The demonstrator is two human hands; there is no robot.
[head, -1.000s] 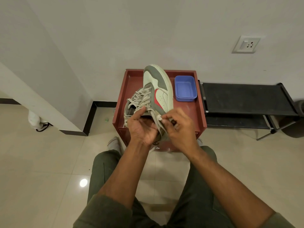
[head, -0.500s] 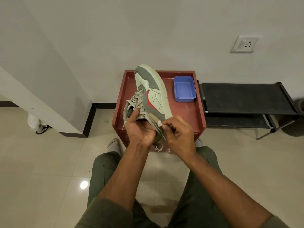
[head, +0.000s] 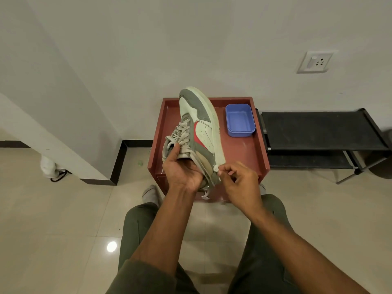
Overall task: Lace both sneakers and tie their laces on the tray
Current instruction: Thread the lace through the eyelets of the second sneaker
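Above the tray's (head: pixel 244 151) near edge, our left hand (head: pixel 182 170) gripped the tilted sneaker (head: pixel 199 132) by its heel, apparently exposing eyelets, while our right hand (head: pixel 239 183) pinched the lace (head: pixel 196 160) tip.

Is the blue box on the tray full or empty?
Empty: the blue box shows only its bare blue floor, sitting open on the red tray.

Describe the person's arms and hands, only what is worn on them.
Both forearms are bare. An olive-green sleeve is pushed up near the left elbow, and a matching edge of sleeve shows at the right elbow by the bottom of the picture. The left hand and the right hand wear no gloves; no watch or ring is visible.
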